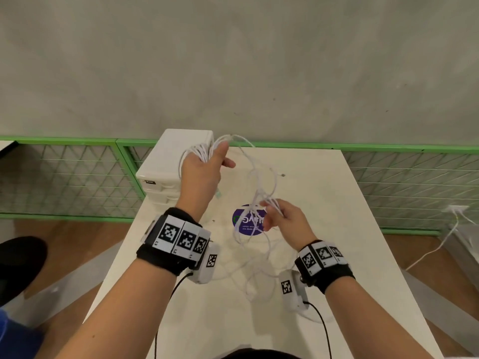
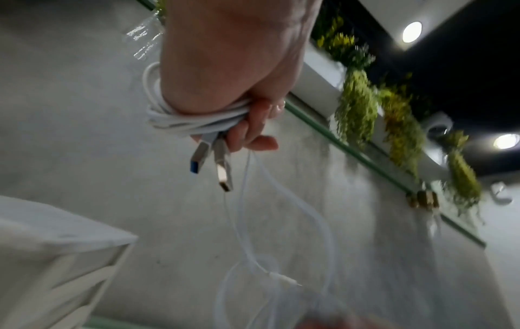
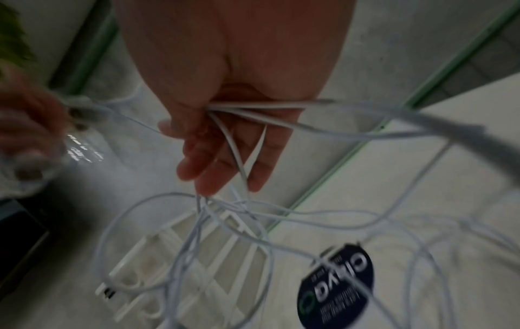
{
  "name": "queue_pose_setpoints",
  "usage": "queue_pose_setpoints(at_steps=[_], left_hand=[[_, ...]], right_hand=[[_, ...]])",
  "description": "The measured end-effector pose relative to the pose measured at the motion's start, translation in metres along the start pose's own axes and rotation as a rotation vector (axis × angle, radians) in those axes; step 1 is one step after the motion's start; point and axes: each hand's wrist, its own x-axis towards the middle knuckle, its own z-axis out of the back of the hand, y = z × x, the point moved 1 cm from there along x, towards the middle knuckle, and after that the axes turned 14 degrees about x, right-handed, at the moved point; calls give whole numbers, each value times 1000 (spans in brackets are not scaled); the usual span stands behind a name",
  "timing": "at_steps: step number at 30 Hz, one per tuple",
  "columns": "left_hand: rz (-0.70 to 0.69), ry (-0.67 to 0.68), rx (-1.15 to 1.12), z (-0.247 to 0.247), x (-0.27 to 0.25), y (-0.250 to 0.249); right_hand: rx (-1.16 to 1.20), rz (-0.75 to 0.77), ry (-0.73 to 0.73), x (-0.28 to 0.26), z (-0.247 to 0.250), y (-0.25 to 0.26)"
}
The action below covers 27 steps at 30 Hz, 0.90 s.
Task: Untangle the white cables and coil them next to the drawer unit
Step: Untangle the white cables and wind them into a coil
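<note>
Above the white desk, the left hand is raised beside the drawer unit with its fingers curled round a wound bundle of white cables, two USB plugs poking out below, apparently so the finished loops stay together. Lower down, the right hand lets several loose strands run between its half-curled fingers, likely to feed slack from the tangle trailing onto the desk. Motion blur hides how many cables remain knotted.
</note>
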Motion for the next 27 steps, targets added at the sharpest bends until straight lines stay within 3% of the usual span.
queue_pose_setpoints(at_steps=[4, 10, 17, 21, 27], left_hand=[[136, 85, 185, -10, -4, 35], [114, 357, 217, -20, -18, 45], [145, 485, 135, -19, -25, 45], [123, 504, 141, -17, -25, 50], [26, 333, 265, -27, -30, 39]], right_hand=[[25, 70, -35, 8, 5, 35], [79, 66, -42, 9, 3, 62], [210, 53, -97, 7, 7, 61], [244, 75, -130, 6, 8, 60], [346, -75, -196, 5, -10, 45]])
